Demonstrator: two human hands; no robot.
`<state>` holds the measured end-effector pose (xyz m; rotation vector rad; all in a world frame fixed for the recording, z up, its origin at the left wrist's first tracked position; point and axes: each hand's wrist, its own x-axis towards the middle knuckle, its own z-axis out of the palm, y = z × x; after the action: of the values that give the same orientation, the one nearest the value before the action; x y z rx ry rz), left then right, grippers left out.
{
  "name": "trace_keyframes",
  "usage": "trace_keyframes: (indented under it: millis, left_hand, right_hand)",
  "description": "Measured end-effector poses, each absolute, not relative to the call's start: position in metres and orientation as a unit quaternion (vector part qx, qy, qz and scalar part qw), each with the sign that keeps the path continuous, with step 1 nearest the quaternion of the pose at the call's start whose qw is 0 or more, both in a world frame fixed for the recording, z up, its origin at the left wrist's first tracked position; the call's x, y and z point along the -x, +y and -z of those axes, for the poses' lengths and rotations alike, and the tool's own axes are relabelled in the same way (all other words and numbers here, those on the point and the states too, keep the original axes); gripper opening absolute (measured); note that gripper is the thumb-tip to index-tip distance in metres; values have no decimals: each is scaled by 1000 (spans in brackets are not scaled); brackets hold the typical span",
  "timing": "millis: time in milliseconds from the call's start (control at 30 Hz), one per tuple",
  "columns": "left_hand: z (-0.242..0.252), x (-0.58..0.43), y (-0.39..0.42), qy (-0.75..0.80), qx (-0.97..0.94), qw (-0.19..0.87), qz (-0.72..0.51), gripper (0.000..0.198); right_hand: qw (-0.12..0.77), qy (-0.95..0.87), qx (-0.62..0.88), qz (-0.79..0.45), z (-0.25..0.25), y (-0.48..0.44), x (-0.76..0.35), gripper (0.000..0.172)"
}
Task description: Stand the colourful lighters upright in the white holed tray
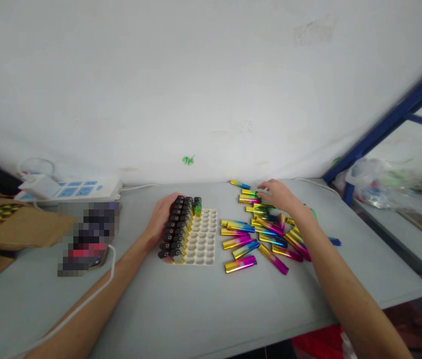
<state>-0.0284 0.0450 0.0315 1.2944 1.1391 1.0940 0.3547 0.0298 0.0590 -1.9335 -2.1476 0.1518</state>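
A cream tray (204, 239) with rows of oval slots lies on the grey table. Its left columns are filled with upright lighters (178, 224) showing black tops. My left hand (160, 219) rests against the tray's left side, fingers curved along the lighters. A loose heap of shiny rainbow-coloured lighters (263, 234) lies to the right of the tray. My right hand (279, 196) reaches over the far end of that heap, fingers bent down onto lighters there; whether it grips one is hidden.
A white power strip (72, 189) with a cable sits at the back left. A cardboard box (1, 224) holding more lighters stands at the left edge. A blurred-out object (87, 237) lies beside it. A blue metal frame (394, 119) rises at the right.
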Motion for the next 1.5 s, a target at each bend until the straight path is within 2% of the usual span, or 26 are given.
trace_keyframes:
  millis: [200,367,433,500,600,733,833,933,1233,1400,1500]
  left_hand:
    - [-34,28,45,476,-553,504,-461,43]
    - [-34,30,45,479,-571,491,-451,43]
    - [-35,29,45,479,-575,485,-453,40]
    - [-36,29,44,479,-575,484,-455,39]
    - [-37,28,43,480,-557,498,-459,38]
    - [-36,27,40,479,-527,530,-460,39]
    - [-34,26,40,472,-506,553,-464,42]
    - [-31,25,42,462,-487,571,-472,44]
    - [-25,29,42,447,-526,551,-469,43]
    - [-27,28,43,451,-521,553,-468,42]
    - [-28,28,43,455,-514,559,-464,44]
  right_hand:
    - [95,-740,660,-83,-54,46,-360,9]
    - [125,-715,681,-95,-64,38,-360,8]
    - [196,-699,679,-107,-70,31,-355,13]
    - [315,-676,651,-138,-76,23,-343,23]
    - [481,-619,560,-266,-81,9,-307,38]
    - [570,-502,453,-467,-81,-15,-247,39]
    - [555,-470,372,-577,-79,-30,-214,37]
    - [516,-499,340,-609,-75,-38,-197,35]
    - [493,-569,441,-489,-60,-49,-180,40]
    - [478,-601,501,-399,-58,-53,-178,55]
    - [474,-600,524,-374,-57,-52,-179,52]
